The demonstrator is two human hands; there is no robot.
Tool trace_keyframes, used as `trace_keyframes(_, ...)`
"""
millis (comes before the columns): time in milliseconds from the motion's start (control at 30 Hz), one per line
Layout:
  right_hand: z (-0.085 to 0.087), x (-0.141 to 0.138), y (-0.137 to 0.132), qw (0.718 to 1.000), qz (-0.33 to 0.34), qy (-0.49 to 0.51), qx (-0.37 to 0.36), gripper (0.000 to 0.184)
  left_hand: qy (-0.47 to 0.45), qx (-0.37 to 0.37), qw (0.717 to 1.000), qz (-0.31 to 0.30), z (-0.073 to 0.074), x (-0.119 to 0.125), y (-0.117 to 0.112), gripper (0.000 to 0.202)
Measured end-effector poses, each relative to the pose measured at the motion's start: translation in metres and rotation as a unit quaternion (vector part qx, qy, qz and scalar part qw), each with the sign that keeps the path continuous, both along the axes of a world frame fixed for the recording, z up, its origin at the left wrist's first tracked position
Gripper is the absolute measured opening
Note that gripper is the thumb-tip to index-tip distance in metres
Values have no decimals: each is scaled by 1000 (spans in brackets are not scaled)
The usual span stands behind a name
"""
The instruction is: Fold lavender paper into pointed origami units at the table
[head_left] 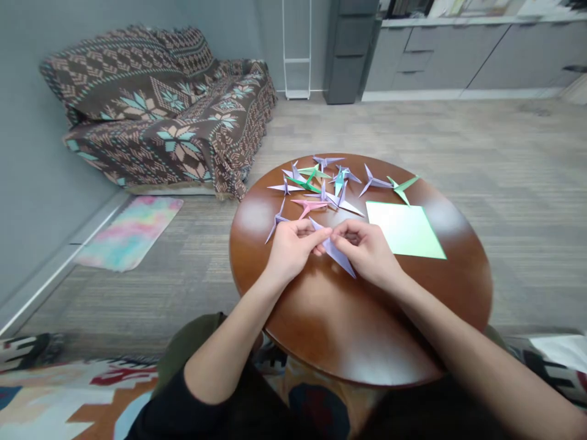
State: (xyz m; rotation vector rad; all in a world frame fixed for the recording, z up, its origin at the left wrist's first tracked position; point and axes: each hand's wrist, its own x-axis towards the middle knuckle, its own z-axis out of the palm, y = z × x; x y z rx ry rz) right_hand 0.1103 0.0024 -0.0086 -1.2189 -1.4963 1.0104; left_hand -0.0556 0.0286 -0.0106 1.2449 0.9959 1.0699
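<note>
Between my two hands is a folded piece of lavender paper, slanting with one point toward the far left and the other toward me at the right. My left hand pinches it from the left, thumb on top. The fingertips of my right hand are closed on its upper right edge. Just beyond lie several folded paper cranes in purple, green and pink, among them a pink crane and a purple crane near my left hand. A stack of pale green square paper lies right of my right hand.
Everything rests on a round brown wooden table. Past it, a sofa with a patterned cover stands at the left, with a pastel mat on the floor before it. Grey cabinets line the far wall.
</note>
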Motion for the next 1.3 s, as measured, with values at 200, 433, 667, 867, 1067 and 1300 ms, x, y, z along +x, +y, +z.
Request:
trace_keyframes(200, 2, 0, 1, 999, -26, 5, -18, 10, 7, 7, 999, 31, 1, -1, 0, 36)
trace_keyframes(433, 1, 6, 5, 999, -24, 14, -17, 12, 66, 49, 997, -9, 2, -12, 10, 29)
trace_keyframes(667, 3, 2, 5, 997, 32, 63, -30, 26, 94, -28, 976, -194, 9, -12, 0, 28)
trace_keyframes(867, 8, 2, 4, 992, 18, 109, -53, 29, 78, -15, 976, -201, 15, -12, -4, 32)
trace_keyframes(1067, 6, 3, 3, 992, 21, 105, -60, 23, -5, -76, 967, -241, 10, -11, -5, 37)
trace_keyframes(1300, 4, 3, 3, 994, 22, 101, -27, 23, -41, -117, 962, -242, 7, -10, -4, 30)
